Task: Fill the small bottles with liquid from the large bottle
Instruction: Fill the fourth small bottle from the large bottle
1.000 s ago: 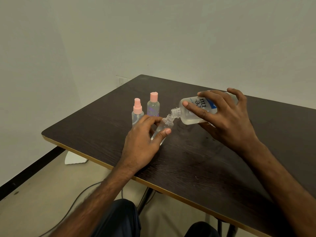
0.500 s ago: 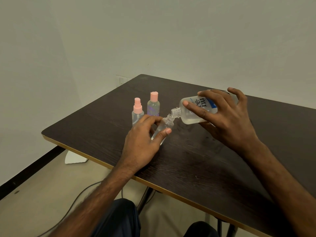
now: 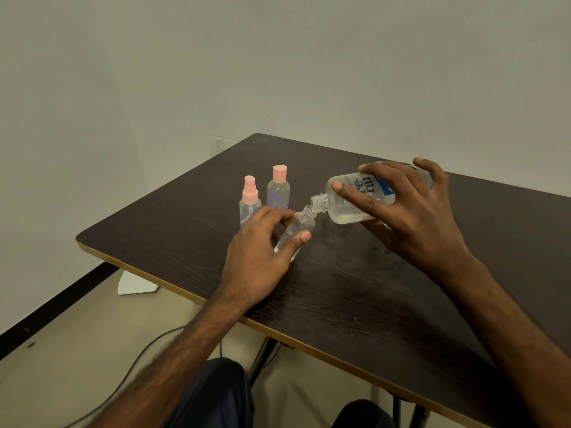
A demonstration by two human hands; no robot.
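My right hand (image 3: 411,217) grips the large clear bottle (image 3: 346,205), which has a white and blue label. It is tipped on its side, open neck pointing left and down. Its mouth meets the mouth of a small uncapped clear bottle (image 3: 298,227), tilted toward it and held between the thumb and fingers of my left hand (image 3: 259,251). Pale liquid pools in the lower side of the large bottle. Behind my left hand stand a small spray bottle with a pink pump (image 3: 249,199) and a small bottle with a pink cap (image 3: 279,189), both upright.
Everything sits on a dark wood table (image 3: 355,291) with a light edge, set in a room corner. Below the table's left edge lie a white object (image 3: 136,284) and a grey cable (image 3: 129,369) on the floor. My knees show under the near edge.
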